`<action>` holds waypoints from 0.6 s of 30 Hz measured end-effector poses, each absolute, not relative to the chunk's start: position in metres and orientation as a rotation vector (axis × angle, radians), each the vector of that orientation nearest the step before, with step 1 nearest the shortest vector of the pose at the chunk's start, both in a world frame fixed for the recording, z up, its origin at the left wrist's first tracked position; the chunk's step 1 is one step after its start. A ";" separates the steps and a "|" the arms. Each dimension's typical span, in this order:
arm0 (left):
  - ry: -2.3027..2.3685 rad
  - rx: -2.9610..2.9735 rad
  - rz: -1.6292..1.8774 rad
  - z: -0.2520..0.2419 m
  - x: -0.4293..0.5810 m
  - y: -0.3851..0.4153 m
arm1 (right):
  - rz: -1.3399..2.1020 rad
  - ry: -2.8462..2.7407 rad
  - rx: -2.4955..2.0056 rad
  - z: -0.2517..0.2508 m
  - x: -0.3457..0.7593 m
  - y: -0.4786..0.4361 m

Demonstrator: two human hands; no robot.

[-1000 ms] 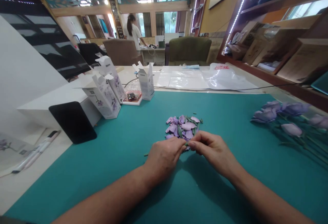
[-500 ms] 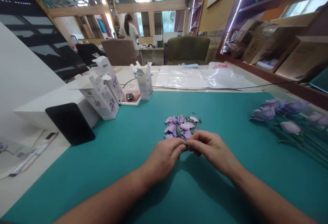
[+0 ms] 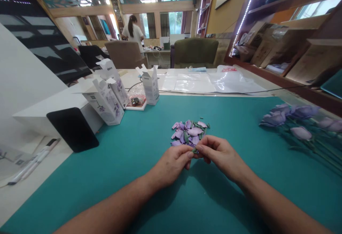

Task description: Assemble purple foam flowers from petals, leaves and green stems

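Observation:
My left hand (image 3: 172,162) and my right hand (image 3: 217,154) meet over the teal mat (image 3: 133,162), fingertips pinched together on a small green piece (image 3: 195,151). Just beyond the fingertips lies a pile of purple petal pieces and green bits (image 3: 189,133). Both hands are closed in a pinch. What the green piece is exactly is too small to tell.
Finished purple flowers with green stems (image 3: 299,125) lie at the right. Opened white boxes (image 3: 107,95) (image 3: 151,84), a small red-and-white packet (image 3: 136,102) and a black slab (image 3: 72,128) stand at the left. Clear plastic bags (image 3: 213,80) lie behind. A person (image 3: 132,30) stands far back.
Both hands have kept pinching the small green piece with only slight finger shifts. The person in the background moved a little left.

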State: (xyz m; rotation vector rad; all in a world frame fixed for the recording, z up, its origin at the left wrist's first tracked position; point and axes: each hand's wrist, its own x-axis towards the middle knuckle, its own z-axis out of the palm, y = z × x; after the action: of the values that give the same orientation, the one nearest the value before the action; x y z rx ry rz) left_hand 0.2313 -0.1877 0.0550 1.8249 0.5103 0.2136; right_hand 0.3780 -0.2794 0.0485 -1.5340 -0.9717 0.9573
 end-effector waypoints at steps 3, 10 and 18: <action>0.506 1.804 0.228 0.054 0.232 -0.188 | 0.912 -0.999 -1.542 0.045 0.377 -0.280; 0.523 1.594 0.179 0.045 0.234 -0.185 | 0.930 -1.014 -1.536 0.051 0.379 -0.280; 0.606 1.127 0.136 0.044 0.238 -0.182 | 0.624 -0.855 -1.657 0.041 0.420 -0.274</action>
State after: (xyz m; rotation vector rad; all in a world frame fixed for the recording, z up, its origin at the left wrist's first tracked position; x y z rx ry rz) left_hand 0.2382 -0.1819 0.0442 1.1267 0.6063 0.1360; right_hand 0.4204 -0.2743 0.0410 -1.6574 -0.8553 0.6237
